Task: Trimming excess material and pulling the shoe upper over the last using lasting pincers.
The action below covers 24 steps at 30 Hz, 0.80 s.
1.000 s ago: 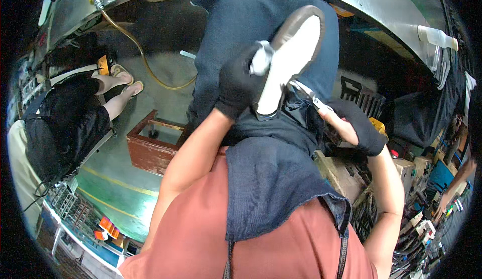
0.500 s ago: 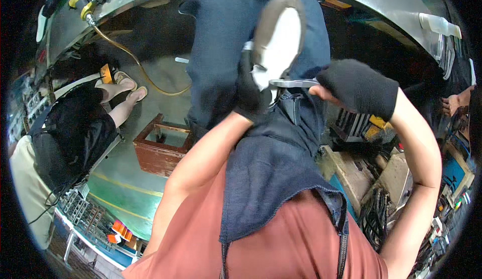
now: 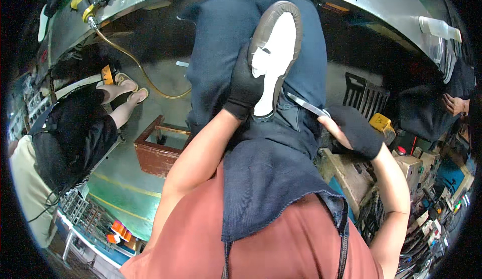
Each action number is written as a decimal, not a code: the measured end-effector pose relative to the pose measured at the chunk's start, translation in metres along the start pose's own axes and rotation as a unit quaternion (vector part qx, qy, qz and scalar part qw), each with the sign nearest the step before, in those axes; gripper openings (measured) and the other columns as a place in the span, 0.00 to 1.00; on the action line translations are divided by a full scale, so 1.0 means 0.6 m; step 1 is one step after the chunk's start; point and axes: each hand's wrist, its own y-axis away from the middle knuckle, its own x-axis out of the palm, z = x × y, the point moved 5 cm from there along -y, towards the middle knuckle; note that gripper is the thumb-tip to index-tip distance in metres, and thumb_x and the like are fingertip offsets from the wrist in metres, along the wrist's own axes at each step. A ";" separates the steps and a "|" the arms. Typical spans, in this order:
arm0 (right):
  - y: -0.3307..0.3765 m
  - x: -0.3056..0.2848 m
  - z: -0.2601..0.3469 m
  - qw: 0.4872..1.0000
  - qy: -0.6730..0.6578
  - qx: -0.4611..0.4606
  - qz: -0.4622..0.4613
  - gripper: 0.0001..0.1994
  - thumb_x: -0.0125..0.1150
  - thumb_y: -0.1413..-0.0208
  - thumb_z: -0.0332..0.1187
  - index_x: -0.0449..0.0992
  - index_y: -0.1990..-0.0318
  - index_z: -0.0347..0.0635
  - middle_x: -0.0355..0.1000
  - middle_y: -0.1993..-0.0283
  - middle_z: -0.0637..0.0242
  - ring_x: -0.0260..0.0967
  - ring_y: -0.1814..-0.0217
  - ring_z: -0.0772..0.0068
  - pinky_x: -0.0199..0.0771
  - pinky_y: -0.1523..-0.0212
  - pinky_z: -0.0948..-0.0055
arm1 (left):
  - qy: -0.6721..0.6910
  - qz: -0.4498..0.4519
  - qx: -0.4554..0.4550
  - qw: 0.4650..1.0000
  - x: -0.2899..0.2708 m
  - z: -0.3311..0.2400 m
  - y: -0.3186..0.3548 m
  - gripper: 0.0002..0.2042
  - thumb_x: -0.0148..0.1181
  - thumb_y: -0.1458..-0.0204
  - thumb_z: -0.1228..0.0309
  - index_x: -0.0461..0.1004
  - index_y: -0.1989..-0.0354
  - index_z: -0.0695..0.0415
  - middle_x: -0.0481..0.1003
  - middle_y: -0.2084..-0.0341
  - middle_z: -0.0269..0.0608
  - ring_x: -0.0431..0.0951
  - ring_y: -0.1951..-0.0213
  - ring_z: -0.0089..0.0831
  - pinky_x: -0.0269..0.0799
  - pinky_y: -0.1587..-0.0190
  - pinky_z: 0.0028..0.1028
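Here, a shoe (image 3: 273, 60) with a white insole is gripped sole-up by the gloved left hand (image 3: 246, 85) at twelve o'clock. A thin metal blade (image 3: 306, 105) is clasped in the gloved right hand (image 3: 351, 131), just beside the heel. Judging by the rim, the work appears unfinished.

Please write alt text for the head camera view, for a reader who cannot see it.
A gloved left hand holds a shoe sole-up over a dark blue apron, while the gloved right hand holds a thin metal blade near its heel. Another person sits at left beside a wooden box.
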 end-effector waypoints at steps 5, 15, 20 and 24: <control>-0.029 -0.003 0.173 0.970 0.177 -0.162 0.040 0.20 0.52 0.39 0.46 0.74 0.73 0.38 0.71 0.75 0.50 0.73 0.72 0.47 0.74 0.71 0.55 | -0.176 0.079 0.109 0.975 -0.009 -0.107 -0.014 0.21 0.55 0.46 0.72 0.65 0.43 0.63 0.72 0.49 0.51 0.73 0.47 0.42 0.66 0.43 0.36; -0.041 -0.004 0.147 0.931 0.248 -0.248 -0.105 0.17 0.57 0.43 0.48 0.73 0.70 0.43 0.70 0.70 0.61 0.69 0.71 0.60 0.70 0.72 0.63 | -0.351 0.114 0.406 0.836 -0.043 -0.144 0.012 0.29 0.55 0.47 0.67 0.60 0.41 0.77 0.63 0.44 0.72 0.64 0.41 0.63 0.54 0.36 0.50; -0.050 0.014 0.033 0.999 0.030 0.035 0.009 0.18 0.56 0.40 0.44 0.74 0.69 0.35 0.70 0.70 0.48 0.68 0.69 0.45 0.67 0.67 0.57 | -0.303 0.143 0.277 0.900 -0.024 -0.109 -0.017 0.27 0.55 0.45 0.69 0.59 0.39 0.72 0.69 0.46 0.62 0.71 0.45 0.47 0.65 0.41 0.37; 0.016 -0.014 0.032 0.999 -0.010 0.039 0.004 0.18 0.55 0.39 0.46 0.74 0.69 0.36 0.71 0.71 0.48 0.69 0.71 0.43 0.66 0.70 0.56 | -0.024 0.119 0.095 0.988 -0.007 -0.022 -0.015 0.23 0.58 0.46 0.69 0.66 0.42 0.65 0.75 0.53 0.51 0.76 0.51 0.39 0.71 0.49 0.31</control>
